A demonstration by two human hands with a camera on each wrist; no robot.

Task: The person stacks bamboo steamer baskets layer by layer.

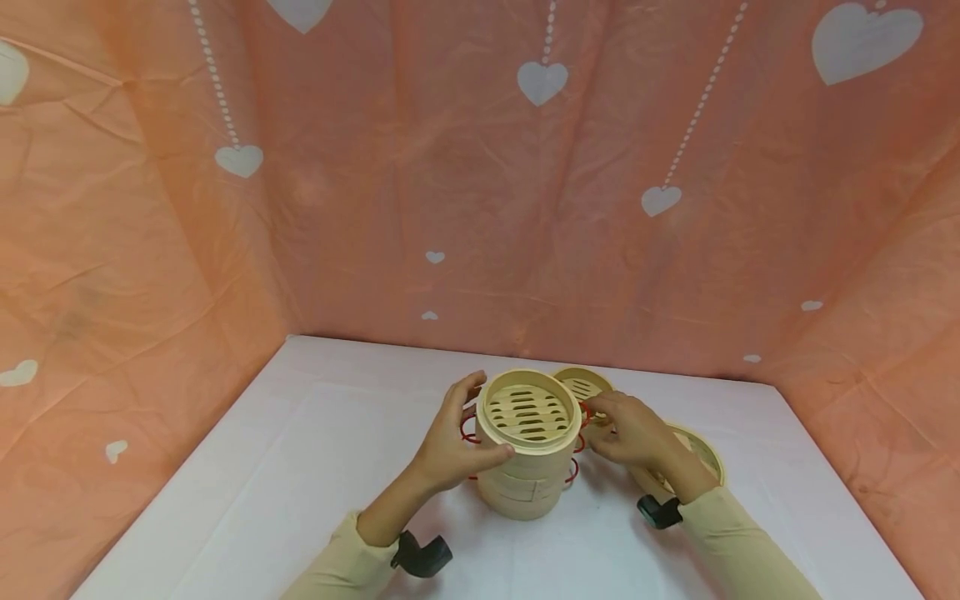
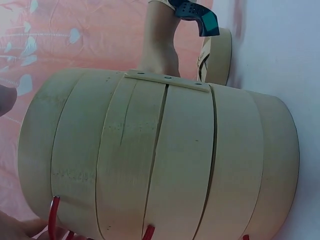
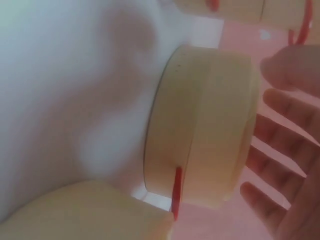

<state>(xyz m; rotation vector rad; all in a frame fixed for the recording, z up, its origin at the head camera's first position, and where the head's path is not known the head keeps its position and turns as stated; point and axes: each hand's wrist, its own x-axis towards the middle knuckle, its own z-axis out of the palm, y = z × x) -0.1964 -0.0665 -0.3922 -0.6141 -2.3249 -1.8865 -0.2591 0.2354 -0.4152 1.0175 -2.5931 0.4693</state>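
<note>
A tall stack of round bamboo steamer baskets (image 1: 527, 475) with red side loops stands upright on the table, its slatted top facing up. My left hand (image 1: 450, 446) grips the stack near its top, thumb on the front and fingers round the left side. In the left wrist view the bamboo walls (image 2: 185, 160) fill most of the picture. My right hand (image 1: 633, 429) is right of the stack, over a single steamer basket (image 1: 581, 383) behind. Seen from the right wrist, the fingers (image 3: 280, 135) spread out beside that basket's rim (image 3: 250, 125).
Another round steamer piece (image 1: 701, 450) lies on the white table (image 1: 247, 500) under my right forearm. A pink cloth (image 1: 465, 183) with white hearts hangs round the back and sides of the table. Each wrist carries a dark camera mount (image 1: 423, 557).
</note>
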